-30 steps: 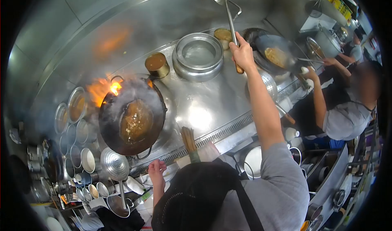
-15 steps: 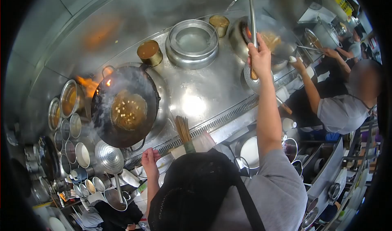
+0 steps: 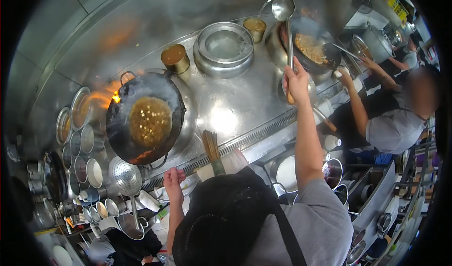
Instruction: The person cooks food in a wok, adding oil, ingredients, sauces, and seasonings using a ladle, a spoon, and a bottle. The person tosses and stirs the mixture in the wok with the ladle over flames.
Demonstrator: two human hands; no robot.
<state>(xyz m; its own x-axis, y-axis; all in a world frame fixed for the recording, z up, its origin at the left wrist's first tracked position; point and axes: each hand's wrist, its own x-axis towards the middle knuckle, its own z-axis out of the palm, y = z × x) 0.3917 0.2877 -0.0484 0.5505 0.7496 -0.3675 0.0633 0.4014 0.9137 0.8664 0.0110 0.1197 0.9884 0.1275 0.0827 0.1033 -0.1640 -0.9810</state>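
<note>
My right hand is stretched out to the far right, gripping a ladle by its wooden handle end. The ladle's bowl points away from me, beside a tin can at the back. My left hand has its fingers curled in, with nothing visible in them, just below the front handle of a black wok. Brown liquid with small pale cubes lies in the wok. Flames rise at its left rim. A bamboo brush stands in front of me.
A metal pot of water and a can of brown liquid stand at the back. Several seasoning containers line the left, near a perforated strainer. At right, a co-worker handles another wok with food in it.
My right hand and the ladle have come back toward me, bringing the bowl fully into view. The wok's liquid looks more agitated. The co-worker's wok has shifted, showing more food.
</note>
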